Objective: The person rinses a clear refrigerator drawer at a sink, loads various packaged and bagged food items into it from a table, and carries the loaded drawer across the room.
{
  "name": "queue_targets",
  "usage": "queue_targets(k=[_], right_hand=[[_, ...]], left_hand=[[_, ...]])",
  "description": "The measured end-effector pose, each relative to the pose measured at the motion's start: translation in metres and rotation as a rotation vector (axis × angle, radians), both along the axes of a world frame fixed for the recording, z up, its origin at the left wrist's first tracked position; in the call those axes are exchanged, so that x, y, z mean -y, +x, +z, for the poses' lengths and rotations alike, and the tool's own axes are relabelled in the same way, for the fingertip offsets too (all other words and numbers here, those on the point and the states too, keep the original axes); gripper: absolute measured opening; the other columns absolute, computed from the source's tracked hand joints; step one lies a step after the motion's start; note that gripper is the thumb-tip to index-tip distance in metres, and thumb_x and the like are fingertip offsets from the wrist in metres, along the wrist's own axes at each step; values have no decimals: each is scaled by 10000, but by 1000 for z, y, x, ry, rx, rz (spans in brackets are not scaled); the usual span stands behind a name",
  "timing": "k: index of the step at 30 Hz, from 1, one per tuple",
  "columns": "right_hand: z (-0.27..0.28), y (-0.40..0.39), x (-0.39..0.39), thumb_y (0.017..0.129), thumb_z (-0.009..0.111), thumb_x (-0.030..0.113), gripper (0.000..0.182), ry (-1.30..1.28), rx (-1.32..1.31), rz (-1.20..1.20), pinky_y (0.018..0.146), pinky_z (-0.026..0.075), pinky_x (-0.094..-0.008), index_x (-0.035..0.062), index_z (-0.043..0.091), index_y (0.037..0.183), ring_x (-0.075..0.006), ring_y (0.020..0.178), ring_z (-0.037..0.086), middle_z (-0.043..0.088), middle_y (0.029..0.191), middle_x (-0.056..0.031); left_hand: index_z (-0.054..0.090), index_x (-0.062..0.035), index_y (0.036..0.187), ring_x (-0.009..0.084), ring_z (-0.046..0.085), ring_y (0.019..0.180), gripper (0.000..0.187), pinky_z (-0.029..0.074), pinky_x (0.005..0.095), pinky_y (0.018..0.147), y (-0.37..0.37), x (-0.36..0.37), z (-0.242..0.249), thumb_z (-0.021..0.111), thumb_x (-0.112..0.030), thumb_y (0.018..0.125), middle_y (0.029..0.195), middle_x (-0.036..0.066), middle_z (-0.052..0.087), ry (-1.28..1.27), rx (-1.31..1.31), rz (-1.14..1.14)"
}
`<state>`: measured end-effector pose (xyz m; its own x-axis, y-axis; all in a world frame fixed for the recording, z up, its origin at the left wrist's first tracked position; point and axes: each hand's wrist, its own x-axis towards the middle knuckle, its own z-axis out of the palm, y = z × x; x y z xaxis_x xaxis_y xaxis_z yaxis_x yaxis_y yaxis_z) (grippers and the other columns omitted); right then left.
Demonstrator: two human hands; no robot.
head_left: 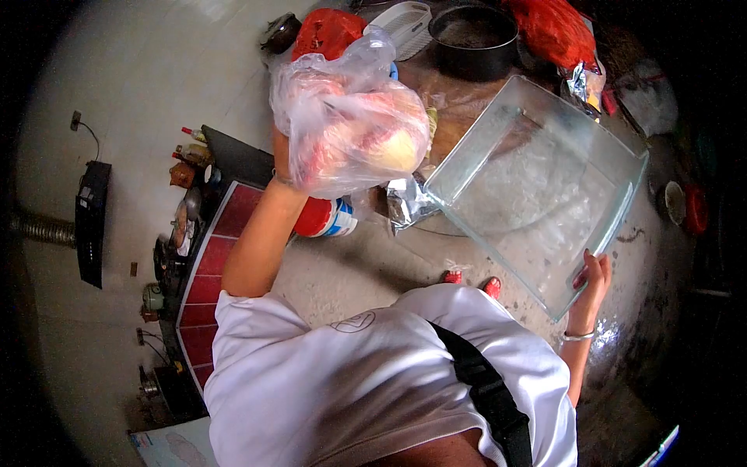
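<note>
- Setting: rough concrete floor (366, 272) underfoot; pale wall on the left with a red-tiled counter (214, 265) crowded with small bottles and jars. Ahead, a cluttered round desk (447, 128) carries a dark pot (472, 35), a white basket (405, 25), red plastic bags (554, 27) and a foil packet (408, 204).
- Left hand (282, 167): raised, closed around the lower gathered part of a thin clear plastic bag of apples (350, 117). The bag is in the air above the desk edge, just beside the near corner of the tray.
- Right hand (591, 280): fingers curled over one corner of a large clear glass tray (537, 187). The tray is tilted, held at that one corner only; I cannot tell if its far side rests on the desk.
- Risk 1: a one-corner grip on a wide glass tray gives poor leverage; a slip would likely drop it on concrete and shatter it near the red-sandalled feet (471, 282).
- Risk 2: the bag film looks thin and stretched; it could tear or slide through the fist, and the fruit would fall.
- Risk 3: fruit dropping hard into the tilted tray could jolt it loose.
- Risk 4: the red-and-white canister (327, 218) just below the bag could be knocked.
</note>
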<state>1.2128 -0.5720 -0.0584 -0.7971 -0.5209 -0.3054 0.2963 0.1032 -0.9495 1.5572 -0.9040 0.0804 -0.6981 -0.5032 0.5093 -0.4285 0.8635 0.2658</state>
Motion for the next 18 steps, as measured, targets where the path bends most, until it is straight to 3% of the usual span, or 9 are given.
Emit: queue_targets(k=[3, 13, 18], right_hand=[[3, 2, 1, 795, 583, 185, 163, 1, -14, 4, 406, 270, -213, 111, 458, 721, -55, 424, 347, 369, 556, 45], [4, 5, -3, 796, 592, 204, 158, 4, -31, 2, 405, 274, -205, 112, 477, 737, -49, 429, 341, 359, 555, 52], [4, 5, -1, 797, 593, 207, 151, -2, -30, 6, 405, 274, -200, 113, 485, 746, -45, 431, 336, 348, 555, 55]], left_hand=[[533, -28, 1129, 194, 534, 1015, 369, 450, 305, 883, 6, 7, -6, 600, -186, 802, 1066, 103, 568, 85, -3, 23], [571, -29, 1012, 193, 588, 881, 312, 462, 320, 800, -16, -31, 12, 661, -127, 730, 977, 90, 611, 476, -525, -93], [576, -24, 1006, 189, 593, 860, 312, 471, 312, 779, -10, -19, 9, 667, -124, 725, 964, 84, 617, 227, -412, -148]])
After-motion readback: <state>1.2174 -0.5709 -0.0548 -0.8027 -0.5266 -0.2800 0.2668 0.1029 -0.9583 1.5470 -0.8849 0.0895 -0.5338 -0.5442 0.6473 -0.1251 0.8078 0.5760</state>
